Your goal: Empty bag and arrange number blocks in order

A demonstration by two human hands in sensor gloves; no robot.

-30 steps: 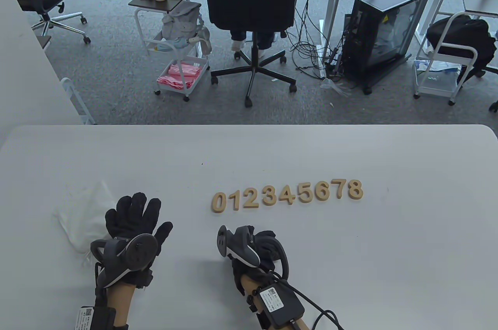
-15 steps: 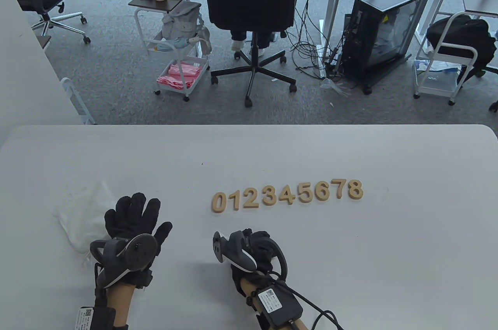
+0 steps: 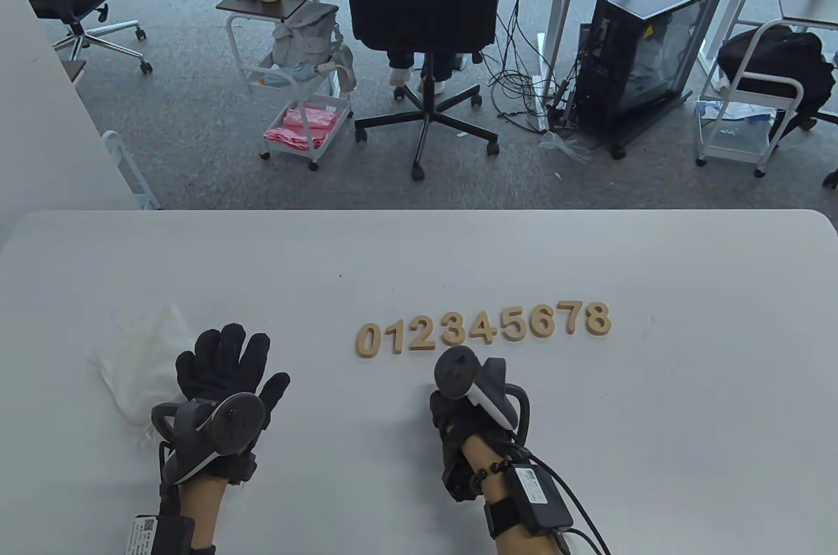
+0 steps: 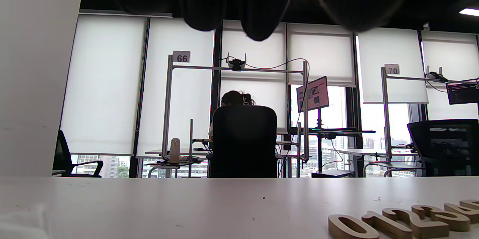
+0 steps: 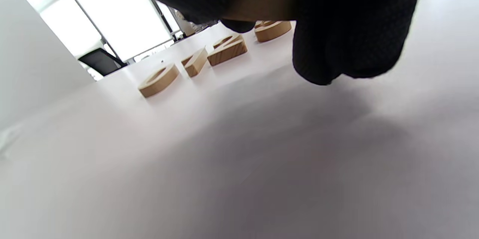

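The right hand (image 3: 468,408) is pinching a wooden block (image 5: 258,4) just below the number row (image 3: 483,328). The left hand (image 3: 226,372) is lying spread, touching the white bag (image 3: 141,362) left of the row.

Nine wooden number blocks (image 3: 483,328), 0 through 8, are laid flat in an ordered row on the bench (image 3: 687,385), rising slightly to the right. A further wooden block (image 5: 258,4) is pinched in gloved fingers. The crumpled white bag (image 3: 141,362) is lain at the left.

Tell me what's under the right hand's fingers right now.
The right hand pinches a flat wooden piece, like the number blocks. Gloved fingers cover most of it, so its digit cannot be read.
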